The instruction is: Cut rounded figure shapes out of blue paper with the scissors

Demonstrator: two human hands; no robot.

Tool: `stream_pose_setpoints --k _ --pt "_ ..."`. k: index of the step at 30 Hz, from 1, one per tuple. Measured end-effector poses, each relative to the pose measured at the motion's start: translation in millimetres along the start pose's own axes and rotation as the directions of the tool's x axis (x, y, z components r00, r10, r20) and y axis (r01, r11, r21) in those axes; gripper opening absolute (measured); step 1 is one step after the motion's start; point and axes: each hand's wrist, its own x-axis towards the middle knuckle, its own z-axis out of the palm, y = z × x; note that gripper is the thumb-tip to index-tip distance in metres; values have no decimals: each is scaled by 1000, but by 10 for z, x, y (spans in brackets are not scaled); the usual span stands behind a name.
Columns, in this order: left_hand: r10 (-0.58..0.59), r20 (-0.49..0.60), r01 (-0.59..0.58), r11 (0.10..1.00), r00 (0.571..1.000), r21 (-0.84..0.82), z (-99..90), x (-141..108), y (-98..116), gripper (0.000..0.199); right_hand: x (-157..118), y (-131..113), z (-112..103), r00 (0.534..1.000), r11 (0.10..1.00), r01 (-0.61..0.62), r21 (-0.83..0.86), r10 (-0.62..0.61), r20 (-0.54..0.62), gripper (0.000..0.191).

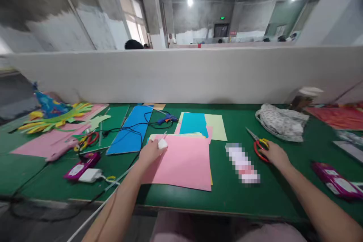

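My left hand (150, 154) rests at the upper left of a stack of paper topped by a pink sheet (184, 162). Its fingers close on a small white block-shaped thing (162, 144), whose kind I cannot make out. On the right, my right hand (275, 155) has its fingers at the red and yellow handles of a pair of scissors (259, 146). The scissors lie on the green table with the blades pointing away to the upper left. Between my hands lies a flat object (242, 163) blurred by pixelation.
Behind the stack are blue (193, 123) and pale yellow (217, 126) sheets. On the left lie a blue board (129, 130) crossed by black cords, a blue glue gun (168, 118), a pink glue gun (61, 149) and a paper hat (52, 106). A patterned cloth bag (282, 121) sits at right.
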Motion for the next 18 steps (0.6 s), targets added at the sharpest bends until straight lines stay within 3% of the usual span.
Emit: stream_pose_setpoints --k 4,7,10,13,15,18 --pt "-33 -12 33 999 999 -11 44 12 48 58 -138 -119 -77 1000 998 2 60 0 -26 29" --pt "-62 -14 62 998 998 -34 53 10 58 60 -563 -377 228 997 974 -1 225 -17 79 32" --pt "-78 -23 77 996 997 -53 36 -6 58 60 -1107 -665 755 936 911 -97 401 -53 348 35" --pt "-76 -28 74 996 997 -58 3 -23 52 57 -1435 -870 1122 874 822 -251 510 -33 484 33" --pt "-66 -28 64 996 997 -58 -15 -25 45 55 -1473 -955 1192 821 751 -354 557 -36 570 32" --pt "-57 -26 55 997 998 -57 -30 -11 36 54 -1373 -1021 1169 781 661 -475 580 14 624 27"
